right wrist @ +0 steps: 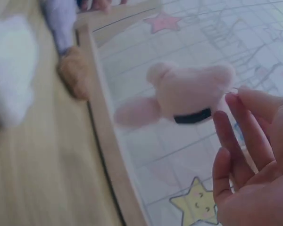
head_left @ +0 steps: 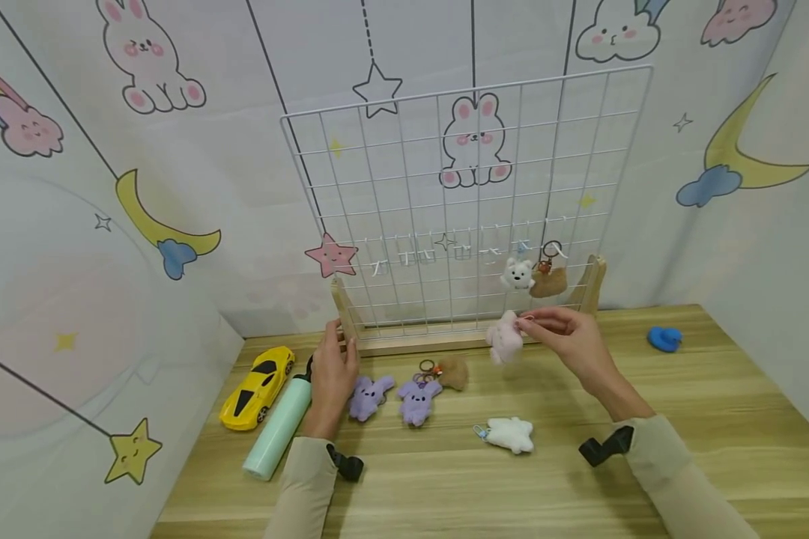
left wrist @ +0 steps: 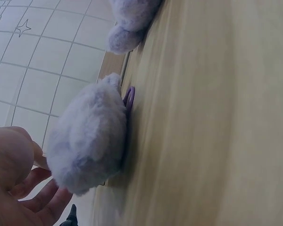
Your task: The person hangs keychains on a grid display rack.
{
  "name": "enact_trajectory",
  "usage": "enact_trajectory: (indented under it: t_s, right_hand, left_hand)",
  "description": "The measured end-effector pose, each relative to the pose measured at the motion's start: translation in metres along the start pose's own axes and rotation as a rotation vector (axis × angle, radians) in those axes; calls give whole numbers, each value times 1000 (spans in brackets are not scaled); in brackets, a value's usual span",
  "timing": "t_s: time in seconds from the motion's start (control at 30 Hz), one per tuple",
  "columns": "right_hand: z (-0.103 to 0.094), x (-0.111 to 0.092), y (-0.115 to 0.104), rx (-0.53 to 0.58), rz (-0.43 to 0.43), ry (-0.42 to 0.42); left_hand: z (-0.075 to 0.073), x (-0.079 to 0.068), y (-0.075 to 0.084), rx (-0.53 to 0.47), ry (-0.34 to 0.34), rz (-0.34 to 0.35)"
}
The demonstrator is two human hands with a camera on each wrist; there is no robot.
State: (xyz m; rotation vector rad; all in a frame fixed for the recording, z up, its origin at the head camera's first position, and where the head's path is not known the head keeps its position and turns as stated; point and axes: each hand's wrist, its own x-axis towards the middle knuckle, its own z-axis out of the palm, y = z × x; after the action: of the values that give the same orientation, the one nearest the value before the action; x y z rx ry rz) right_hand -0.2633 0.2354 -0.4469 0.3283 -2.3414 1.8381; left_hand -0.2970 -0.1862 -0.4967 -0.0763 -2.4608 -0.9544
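A: Right hand [head_left: 573, 337]?
B: Pinching the ring of a pink plush toy [head_left: 505, 338], raised off the table [head_left: 714, 419], in front of the wire grid [head_left: 465, 202], low at its 5 o'clock corner. Toy dangles at the hand's 9 o'clock.

A: Left hand [head_left: 333, 374]?
B: Fingers relaxed, holding nothing, resting by the grid's wooden base [head_left: 404, 344]. A purple plush bunny [head_left: 369, 395] lies just at its 3 o'clock, a mint bottle [head_left: 279, 427] at 8 o'clock.

A: Already on the grid?
B: A white bear [head_left: 517, 274] and a brown plush [head_left: 549, 281], hanging side by side, 12 o'clock of the pink toy.

A: Rest of the table?
B: Second purple bunny [head_left: 418, 399], brown plush [head_left: 453, 371], white plush [head_left: 510, 434], yellow toy car [head_left: 258, 385], blue thing [head_left: 665, 338] far at 3 o'clock.
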Motion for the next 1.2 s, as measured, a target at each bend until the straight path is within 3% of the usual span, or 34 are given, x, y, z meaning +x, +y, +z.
enact_trajectory:
  t_s: [0.37,0.6,0.77,1.0,1.2]
  right_hand:
    - [12,14,-35,214,-95,36]
    - [18,16,-53,369,-105,37]
    - [23,16,-60,347,-80,53]
    - [33,23,-66,288,-86,137]
    - [43,30,-71,339,-111,194]
  left_hand:
    - [1,1,-1,-1,-5,-25]
    - [0,0,-1,-5,-10,-30]
    - [-1,0,0,-11,-25,-42]
    - [-1,1,0,-7,-15,-27]
    - [0,0,0,-2,-9,-25]
